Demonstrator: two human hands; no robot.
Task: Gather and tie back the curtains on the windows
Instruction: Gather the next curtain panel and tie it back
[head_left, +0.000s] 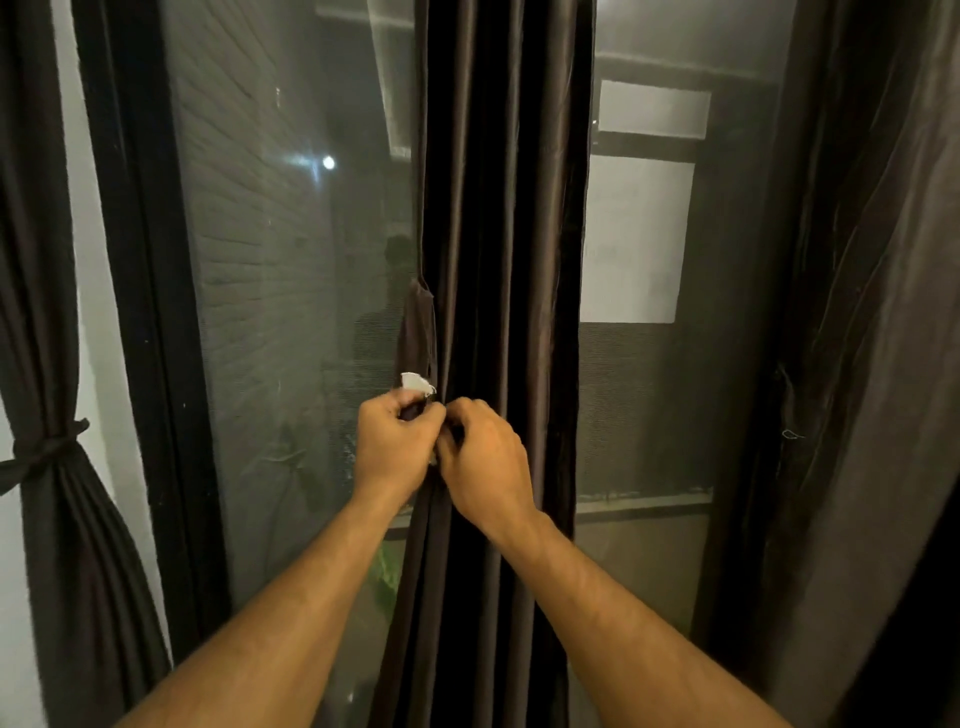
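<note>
Both hands, left hand (393, 447) and right hand (485, 457), pinch the dark fabric tie-back strap (418, 338) against the gathered dark satin curtain (506, 260), which looks soft and slippery, so grip the bundle's middle.

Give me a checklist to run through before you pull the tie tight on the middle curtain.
1. Middle curtain gathered into a narrow bundle: ok.
2. Left hand has a grip on the tie-back strap: ok, its white-tipped end sticks up from the fist.
3. Right hand holds the strap's other end: cannot tell, the fingers hide it.
4. Strap passes fully round the bundle: cannot tell, the back is out of view.
5. Left curtain already tied: ok.
6. Right curtain tied: not ok, it hangs loose.
</note>
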